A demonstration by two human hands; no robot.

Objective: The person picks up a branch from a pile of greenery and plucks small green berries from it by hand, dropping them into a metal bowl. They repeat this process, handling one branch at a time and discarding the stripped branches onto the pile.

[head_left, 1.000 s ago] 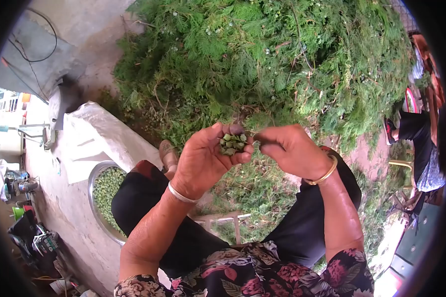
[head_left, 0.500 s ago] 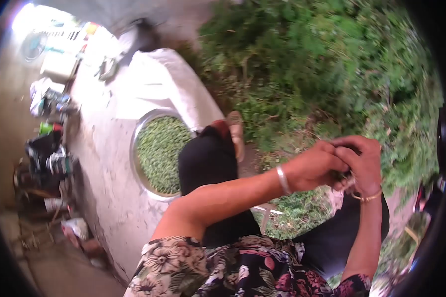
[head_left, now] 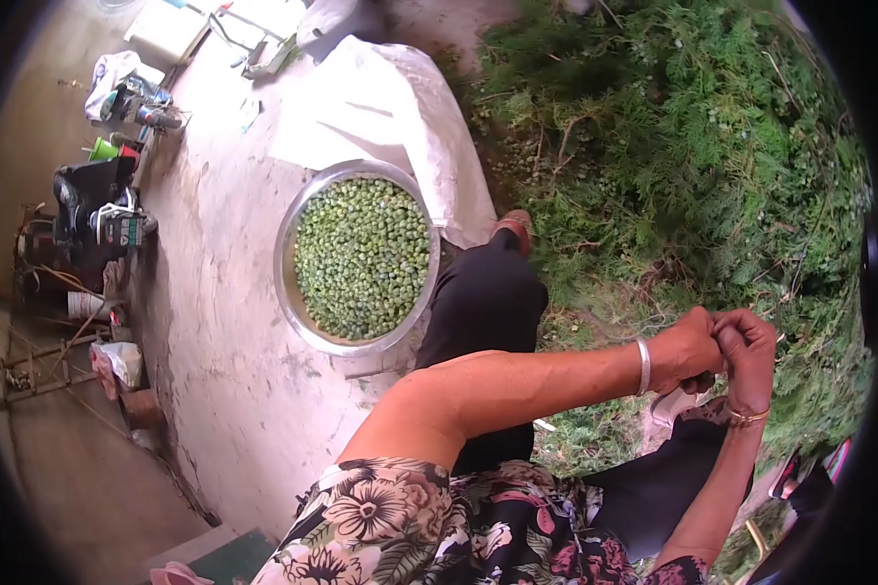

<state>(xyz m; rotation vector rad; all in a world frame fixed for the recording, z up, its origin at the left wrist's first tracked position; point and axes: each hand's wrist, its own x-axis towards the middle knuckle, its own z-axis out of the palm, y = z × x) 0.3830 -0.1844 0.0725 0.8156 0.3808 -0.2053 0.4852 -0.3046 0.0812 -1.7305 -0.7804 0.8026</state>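
My left hand (head_left: 686, 348), with a silver bangle at the wrist, is closed, its fingers curled in. Against it my right hand (head_left: 748, 353), wearing a gold bracelet, is closed too, with thumb and fingers pinched together. The two hands meet at the fingertips over my lap; anything between them is too small or hidden to make out. Beyond them lies a big heap of green leafy branches (head_left: 673, 156), the nearest thing to both hands. A round metal basin (head_left: 285, 283) full of small green seed cones (head_left: 366, 258) stands on the floor left of my knee.
A white sheet or sack (head_left: 429, 117) is spread beyond the basin. Clutter lines the left wall, including a black bag-like object (head_left: 78, 210), a green cup (head_left: 102, 149) and a wooden ladder-like frame (head_left: 39, 370). Loose sprigs (head_left: 595, 429) lie between my legs.
The view has shifted, so the basin and sheet sit further right. Both hands stay together and appear slightly lower and further right, their fingers now closed tighter against each other.
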